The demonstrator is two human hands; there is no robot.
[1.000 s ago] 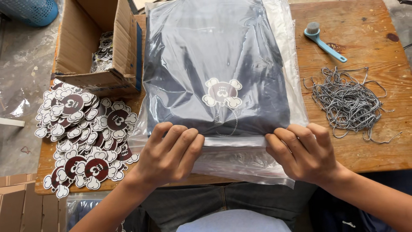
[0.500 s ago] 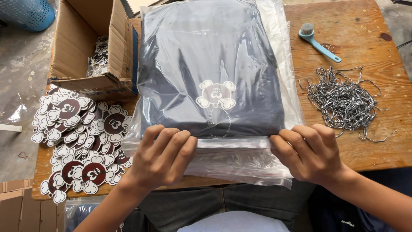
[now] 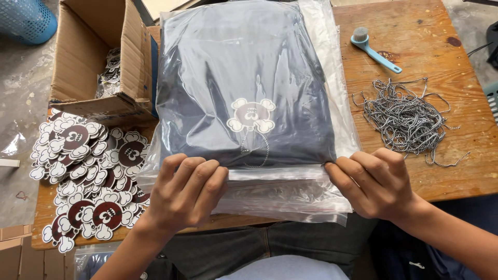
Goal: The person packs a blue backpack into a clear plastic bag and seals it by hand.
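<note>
At bag mouth, hands unmoved, view nearer

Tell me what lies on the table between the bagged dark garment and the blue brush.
In the head view, only bare wooden table lies between the bagged garment and the blue brush; the pile of cords sits nearer the person.

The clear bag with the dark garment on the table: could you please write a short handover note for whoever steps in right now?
Left hand presses the near-left corner of the clear bag; right hand presses the near-right corner, both on its zip strip.
The folded dark garment is fully inside, a skull-shaped tag on a cord on top.
The bag lies on a stack of empty bags on the wooden table.
Loose tags lie left, cords right.
Whether the strip is sealed across its middle cannot be told.
</note>
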